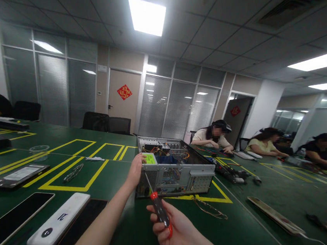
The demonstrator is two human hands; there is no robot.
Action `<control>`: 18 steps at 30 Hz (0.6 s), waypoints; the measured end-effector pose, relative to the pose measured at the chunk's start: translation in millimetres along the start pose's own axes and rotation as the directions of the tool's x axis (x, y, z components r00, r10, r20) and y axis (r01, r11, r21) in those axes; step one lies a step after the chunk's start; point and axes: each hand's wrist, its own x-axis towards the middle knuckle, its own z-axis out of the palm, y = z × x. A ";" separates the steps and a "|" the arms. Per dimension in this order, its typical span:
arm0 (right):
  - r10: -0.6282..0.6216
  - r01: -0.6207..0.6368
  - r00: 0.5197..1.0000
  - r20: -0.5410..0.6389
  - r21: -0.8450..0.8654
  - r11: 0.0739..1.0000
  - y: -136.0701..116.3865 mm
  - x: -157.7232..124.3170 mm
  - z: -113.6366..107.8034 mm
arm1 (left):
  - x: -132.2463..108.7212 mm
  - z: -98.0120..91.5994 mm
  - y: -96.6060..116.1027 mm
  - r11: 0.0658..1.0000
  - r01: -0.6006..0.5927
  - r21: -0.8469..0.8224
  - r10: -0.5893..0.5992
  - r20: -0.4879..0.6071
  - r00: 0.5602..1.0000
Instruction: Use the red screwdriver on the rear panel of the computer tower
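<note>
On the green table (128,227) sits a computer case (173,178), its near left corner perhaps steadied by the left hand (136,170), finger grip unclear, the right hand (176,225) wrapped round a screwdriver (160,210).

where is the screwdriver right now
In the head view, the screwdriver is at lower middle, held in the right hand, its shaft pointing up toward the open computer case.
</note>
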 end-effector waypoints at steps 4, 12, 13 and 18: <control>-0.037 0.038 0.999 -0.025 0.058 0.998 -0.7 -2.2 -0.4 | 0.3 -0.6 1.1 1.000 -0.003 0.018 0.003 0.001 1.000; -0.113 0.115 0.982 -0.152 0.000 0.993 6.2 -1.4 8.7 | 1.3 -3.8 3.5 0.999 -0.023 0.036 0.022 0.027 0.999; -0.094 0.093 0.986 -0.136 -0.014 0.996 5.7 -0.7 7.6 | 1.2 -3.4 3.0 0.999 -0.023 0.033 0.022 0.023 0.999; -0.056 0.057 0.997 -0.053 0.011 0.998 2.2 -0.1 1.8 | 0.8 -0.2 0.4 1.000 -0.013 0.012 0.013 -0.004 1.000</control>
